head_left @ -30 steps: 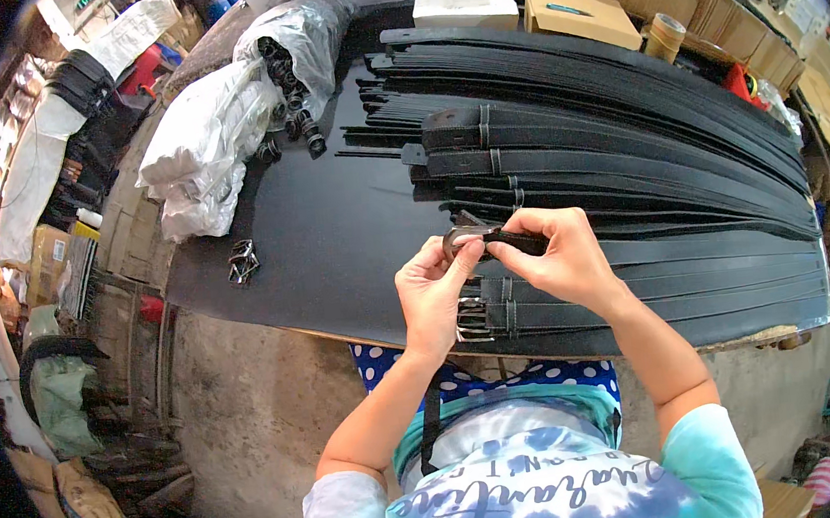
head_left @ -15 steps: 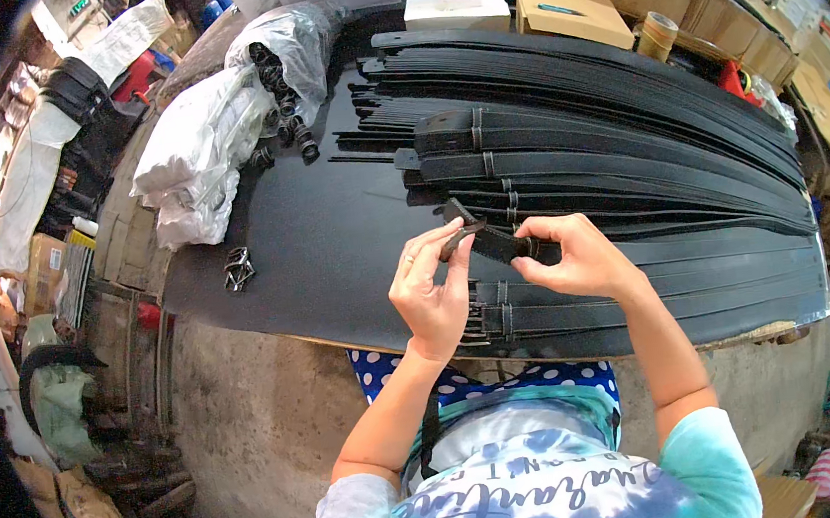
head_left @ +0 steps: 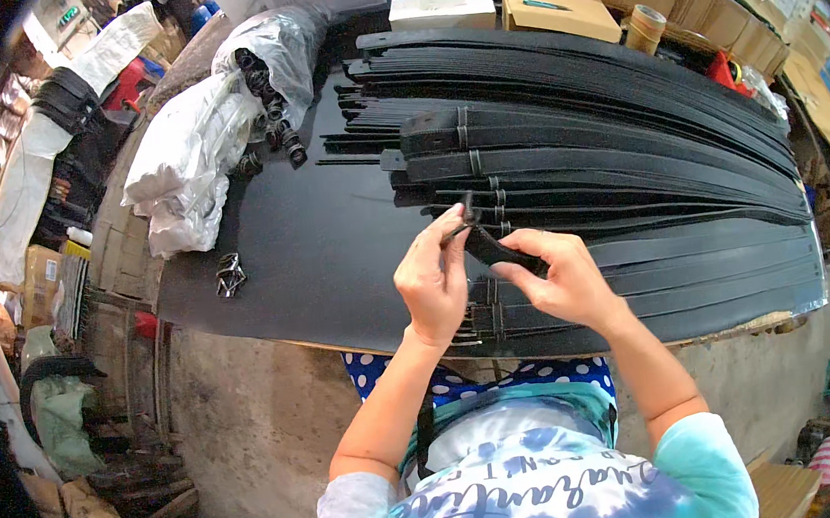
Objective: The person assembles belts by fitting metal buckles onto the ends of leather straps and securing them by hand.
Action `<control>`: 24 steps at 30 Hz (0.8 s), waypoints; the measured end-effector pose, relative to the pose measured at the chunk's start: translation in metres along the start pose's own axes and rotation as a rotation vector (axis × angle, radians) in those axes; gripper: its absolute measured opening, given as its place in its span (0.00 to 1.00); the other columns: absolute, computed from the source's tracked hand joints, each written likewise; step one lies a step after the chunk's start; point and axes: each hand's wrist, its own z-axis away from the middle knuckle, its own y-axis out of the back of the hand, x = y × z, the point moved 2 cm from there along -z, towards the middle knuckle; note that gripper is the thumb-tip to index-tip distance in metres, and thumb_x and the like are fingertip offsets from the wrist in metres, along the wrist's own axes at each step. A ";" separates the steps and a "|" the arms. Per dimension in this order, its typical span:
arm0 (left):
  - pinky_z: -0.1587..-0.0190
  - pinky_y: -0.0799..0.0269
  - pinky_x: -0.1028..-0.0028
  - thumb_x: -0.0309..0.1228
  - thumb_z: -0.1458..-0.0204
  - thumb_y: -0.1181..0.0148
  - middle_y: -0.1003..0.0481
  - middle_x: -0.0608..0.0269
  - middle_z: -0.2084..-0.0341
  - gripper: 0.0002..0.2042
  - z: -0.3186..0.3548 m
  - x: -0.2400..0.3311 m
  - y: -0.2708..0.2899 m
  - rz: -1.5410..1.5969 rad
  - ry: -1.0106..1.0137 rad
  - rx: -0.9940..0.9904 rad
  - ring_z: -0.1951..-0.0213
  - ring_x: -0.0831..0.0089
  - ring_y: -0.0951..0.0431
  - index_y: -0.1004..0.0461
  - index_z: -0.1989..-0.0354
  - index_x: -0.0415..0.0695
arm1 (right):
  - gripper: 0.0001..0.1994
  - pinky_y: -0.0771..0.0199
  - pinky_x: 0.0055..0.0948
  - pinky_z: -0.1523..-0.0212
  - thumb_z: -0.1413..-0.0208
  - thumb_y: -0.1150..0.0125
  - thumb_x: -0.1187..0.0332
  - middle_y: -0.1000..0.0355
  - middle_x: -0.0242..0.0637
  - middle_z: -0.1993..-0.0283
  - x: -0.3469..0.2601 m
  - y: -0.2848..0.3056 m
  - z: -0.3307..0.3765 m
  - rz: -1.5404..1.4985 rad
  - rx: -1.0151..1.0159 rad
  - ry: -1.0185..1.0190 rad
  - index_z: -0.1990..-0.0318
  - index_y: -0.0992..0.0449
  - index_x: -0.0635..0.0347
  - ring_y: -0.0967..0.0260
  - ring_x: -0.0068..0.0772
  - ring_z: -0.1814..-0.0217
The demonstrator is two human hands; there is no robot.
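Observation:
Over the front of the black tabletop, both hands work on one black belt [head_left: 496, 250]. My left hand [head_left: 432, 275] is closed, pinching the belt's end between thumb and fingertips; a small dark piece stands up there, too small to make out. On the other side, my right hand [head_left: 564, 273] grips the strap between thumb and fingers, and the strap bends between the two hands. Beneath and beyond them lie several black belts [head_left: 565, 157] with narrow keeper loops near their left ends. Closer to me, more belts [head_left: 619, 301] with metal buckles lie along the front edge.
A small heap of metal buckles [head_left: 229, 275] sits at the left of the table [head_left: 303, 240]. Behind it are white plastic bags [head_left: 186, 146] and small black pieces [head_left: 284, 142]. At the back stand a white box [head_left: 441, 12], a cardboard box [head_left: 559, 10] and tape rolls [head_left: 646, 27].
My right hand has turned and shifted slightly lower, and the strap now arches more between the hands. My left hand still pinches the end. The whole view has shifted a little.

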 end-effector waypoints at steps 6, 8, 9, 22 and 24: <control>0.67 0.34 0.82 0.25 0.43 0.45 0.24 0.64 0.72 0.04 0.004 0.005 0.005 0.129 0.243 -0.099 0.71 0.82 0.30 0.27 0.66 0.36 | 0.08 0.32 0.31 0.74 0.52 0.34 0.65 0.26 0.41 0.75 -0.006 0.000 0.001 0.111 -0.040 -0.171 0.69 0.22 0.60 0.28 0.39 0.76; 0.64 0.37 0.84 0.29 0.41 0.45 0.25 0.67 0.71 0.07 0.003 0.001 0.016 0.331 0.434 -0.116 0.68 0.85 0.31 0.28 0.68 0.39 | 0.07 0.32 0.29 0.75 0.52 0.34 0.66 0.25 0.41 0.74 -0.004 0.008 0.001 0.041 -0.027 -0.184 0.70 0.21 0.61 0.28 0.38 0.77; 0.63 0.35 0.82 0.31 0.41 0.45 0.24 0.66 0.71 0.08 0.002 0.004 0.019 0.364 0.446 -0.142 0.68 0.84 0.30 0.28 0.68 0.39 | 0.07 0.31 0.27 0.74 0.53 0.33 0.68 0.25 0.41 0.73 0.001 0.011 0.000 -0.004 -0.021 -0.134 0.69 0.21 0.61 0.28 0.36 0.77; 0.59 0.30 0.76 0.33 0.41 0.47 0.23 0.59 0.69 0.09 0.009 0.003 0.022 0.984 0.749 -0.288 0.67 0.75 0.24 0.29 0.67 0.40 | 0.11 0.37 0.24 0.78 0.56 0.29 0.65 0.28 0.38 0.78 0.008 0.025 0.001 -0.083 -0.150 -0.268 0.67 0.22 0.60 0.36 0.23 0.80; 0.60 0.29 0.76 0.34 0.40 0.48 0.23 0.60 0.69 0.09 0.014 -0.001 0.022 1.093 0.842 -0.316 0.67 0.76 0.24 0.29 0.67 0.41 | 0.13 0.37 0.24 0.79 0.57 0.28 0.65 0.28 0.36 0.78 0.005 0.025 0.000 -0.113 -0.072 -0.203 0.66 0.22 0.60 0.36 0.21 0.80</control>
